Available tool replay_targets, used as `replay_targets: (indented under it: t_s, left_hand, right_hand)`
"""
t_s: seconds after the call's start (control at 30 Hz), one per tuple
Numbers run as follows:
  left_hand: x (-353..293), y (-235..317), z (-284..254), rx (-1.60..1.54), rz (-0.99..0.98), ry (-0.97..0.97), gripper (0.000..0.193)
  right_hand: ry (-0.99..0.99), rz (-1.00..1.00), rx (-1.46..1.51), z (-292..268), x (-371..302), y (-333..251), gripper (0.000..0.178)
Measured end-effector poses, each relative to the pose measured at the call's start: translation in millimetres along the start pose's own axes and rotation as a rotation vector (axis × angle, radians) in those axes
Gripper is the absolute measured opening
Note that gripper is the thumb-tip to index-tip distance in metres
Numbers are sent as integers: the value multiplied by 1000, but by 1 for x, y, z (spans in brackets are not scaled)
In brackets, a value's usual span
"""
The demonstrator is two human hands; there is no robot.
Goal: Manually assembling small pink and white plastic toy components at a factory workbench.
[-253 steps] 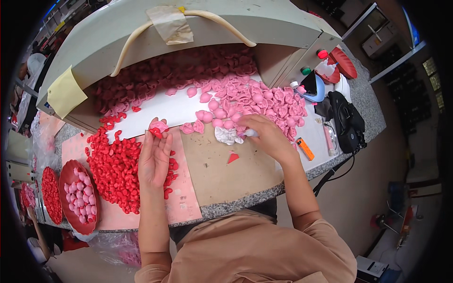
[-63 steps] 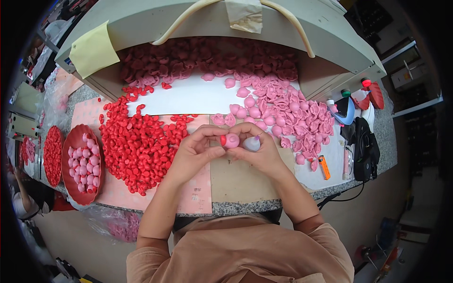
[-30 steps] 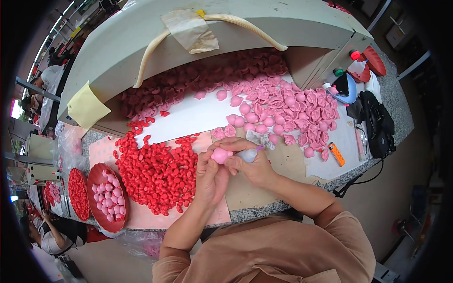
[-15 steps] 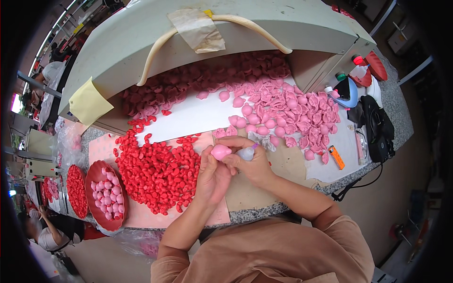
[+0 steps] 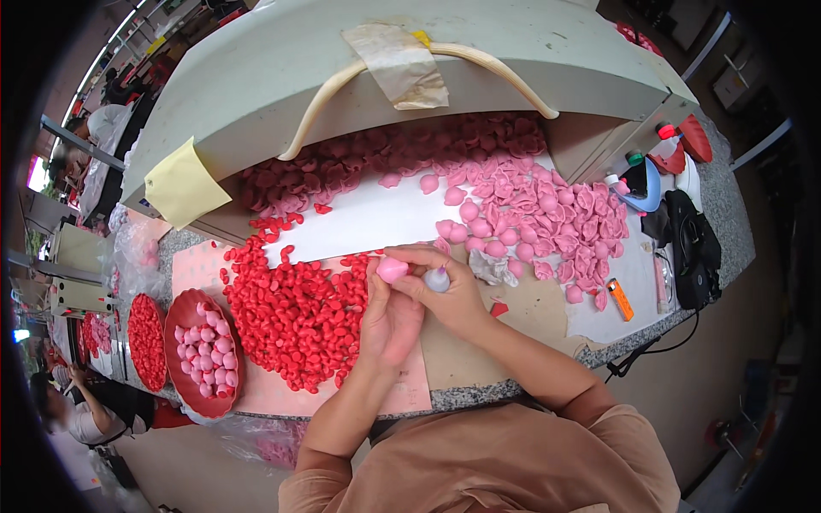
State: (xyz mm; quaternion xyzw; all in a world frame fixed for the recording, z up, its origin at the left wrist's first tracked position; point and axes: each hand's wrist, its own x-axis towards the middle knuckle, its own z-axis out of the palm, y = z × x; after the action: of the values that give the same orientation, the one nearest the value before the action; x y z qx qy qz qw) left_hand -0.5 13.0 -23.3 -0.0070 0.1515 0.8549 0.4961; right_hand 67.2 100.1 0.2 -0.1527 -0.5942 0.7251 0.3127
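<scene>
The left hand (image 5: 392, 329) pinches 1 smooth, rounded pink piece (image 5: 392, 270) in closed fingertips, the right hand (image 5: 455, 301) touching it and gripping a translucent, bulbous bottle (image 5: 437, 280). The piece is held just right of a heap of glossy, bean-shaped red pieces (image 5: 291, 318).

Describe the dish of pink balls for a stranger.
Below the big grey hood lies a heap of red pieces. Left of the heap stands a red oval dish; it holds pink balls, while the oval pile farther left is all red.
</scene>
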Motion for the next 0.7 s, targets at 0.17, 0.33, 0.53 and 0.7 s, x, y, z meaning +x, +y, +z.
replay_targets:
  t_s: [0.17,0.33,0.53,0.7]
  left_hand:
    - [-2,2,-4,35,80,-29,29]
    - [1,4,-2,137,113,-18,28]
    - [0,1,1,281,173,-122,25]
    - [-2,-5,9,254,179,-99,22]
  right_hand:
    - [-48,85,153,-1,1,6,30]
    - [-30,200,288,-2,0,8,23]
    - [-26,174,510,1,-2,7,23]
    - [13,150,514,-1,-5,8,23]
